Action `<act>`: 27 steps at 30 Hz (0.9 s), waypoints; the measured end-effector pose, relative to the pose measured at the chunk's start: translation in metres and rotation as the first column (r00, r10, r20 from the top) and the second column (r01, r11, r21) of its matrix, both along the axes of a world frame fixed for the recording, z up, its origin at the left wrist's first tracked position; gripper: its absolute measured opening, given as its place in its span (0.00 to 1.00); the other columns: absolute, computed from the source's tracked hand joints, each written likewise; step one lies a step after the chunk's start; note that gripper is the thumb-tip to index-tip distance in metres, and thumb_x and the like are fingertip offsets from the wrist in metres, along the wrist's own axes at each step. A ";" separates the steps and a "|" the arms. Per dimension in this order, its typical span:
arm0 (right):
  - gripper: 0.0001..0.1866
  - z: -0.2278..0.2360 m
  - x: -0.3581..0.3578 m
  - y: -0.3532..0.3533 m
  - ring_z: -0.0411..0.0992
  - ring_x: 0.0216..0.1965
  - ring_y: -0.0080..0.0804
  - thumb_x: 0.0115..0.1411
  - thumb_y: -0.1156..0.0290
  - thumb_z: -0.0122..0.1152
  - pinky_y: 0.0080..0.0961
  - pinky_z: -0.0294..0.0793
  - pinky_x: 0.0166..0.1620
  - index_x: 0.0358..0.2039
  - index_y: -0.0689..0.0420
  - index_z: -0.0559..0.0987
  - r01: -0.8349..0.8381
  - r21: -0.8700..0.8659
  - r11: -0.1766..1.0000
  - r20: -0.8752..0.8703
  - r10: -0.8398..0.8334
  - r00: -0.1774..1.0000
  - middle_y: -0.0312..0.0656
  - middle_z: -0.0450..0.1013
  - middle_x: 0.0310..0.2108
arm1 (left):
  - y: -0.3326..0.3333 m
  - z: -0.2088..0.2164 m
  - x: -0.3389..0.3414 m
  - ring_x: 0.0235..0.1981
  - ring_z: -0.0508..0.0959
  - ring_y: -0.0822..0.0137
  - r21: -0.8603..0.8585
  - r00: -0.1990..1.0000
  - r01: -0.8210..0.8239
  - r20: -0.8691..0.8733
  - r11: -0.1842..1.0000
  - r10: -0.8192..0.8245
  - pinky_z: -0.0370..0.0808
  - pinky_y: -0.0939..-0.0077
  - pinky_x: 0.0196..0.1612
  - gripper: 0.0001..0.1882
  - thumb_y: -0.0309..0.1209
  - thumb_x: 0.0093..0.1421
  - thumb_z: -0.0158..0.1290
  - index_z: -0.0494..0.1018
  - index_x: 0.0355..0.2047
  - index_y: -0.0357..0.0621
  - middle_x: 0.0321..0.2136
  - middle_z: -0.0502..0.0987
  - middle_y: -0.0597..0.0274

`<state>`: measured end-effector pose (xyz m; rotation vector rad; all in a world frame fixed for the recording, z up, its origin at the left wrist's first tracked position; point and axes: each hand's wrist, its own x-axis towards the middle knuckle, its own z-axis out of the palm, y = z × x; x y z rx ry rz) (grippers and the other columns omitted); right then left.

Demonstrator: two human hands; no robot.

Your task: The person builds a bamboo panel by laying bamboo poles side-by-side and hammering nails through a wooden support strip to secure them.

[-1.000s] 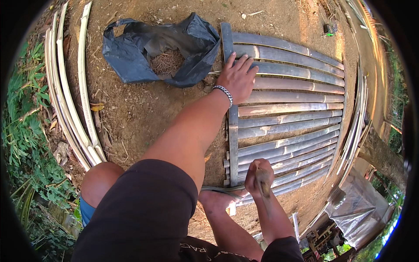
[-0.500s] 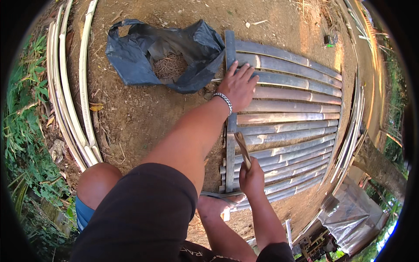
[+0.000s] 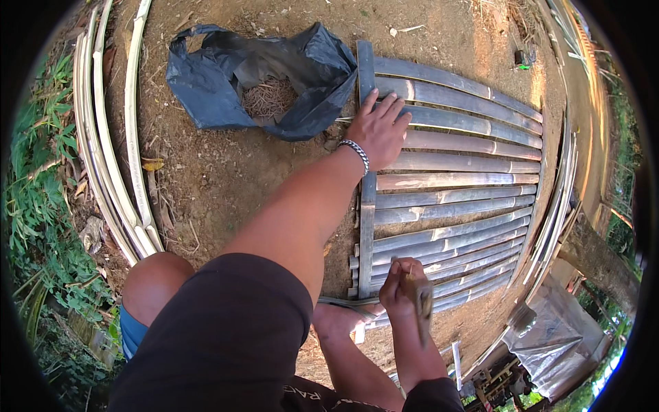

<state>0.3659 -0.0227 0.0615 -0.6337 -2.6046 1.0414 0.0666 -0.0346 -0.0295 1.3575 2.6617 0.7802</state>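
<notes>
A panel of split bamboo slats lies on the ground, its slats side by side across a flat dark rail. My left hand, a chain bracelet at its wrist, rests with spread fingers on the rail and the adjoining slat ends. Lower down, my right hand is closed round a short brown piece of wood, raised above the slats near my foot and blurred by motion. Whether it is a tool's handle I cannot tell. Thin brown pieces fill the bottom of an open black plastic bag beside the rail.
Long pale bamboo strips lie along the left, next to green plants. More strips stretch past the panel's right end. A tree trunk and a grey sheet are at the lower right. My sandalled foot touches the panel's near corner.
My right hand has tipped the piece of wood back toward my forearm, away from the rail. My left hand has stayed on the slat ends. The whole view has shifted slightly.
</notes>
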 end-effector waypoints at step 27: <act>0.07 0.009 -0.015 0.003 0.77 0.32 0.61 0.65 0.74 0.60 0.49 0.77 0.36 0.43 0.58 0.77 0.071 -0.013 0.997 0.453 -0.057 0.890 0.57 0.77 0.33 | -0.004 0.001 0.008 0.73 0.61 0.55 0.015 1.000 0.005 0.027 1.000 -0.006 0.46 0.43 0.76 0.23 0.40 0.71 0.47 0.73 0.63 0.47 0.67 0.68 0.52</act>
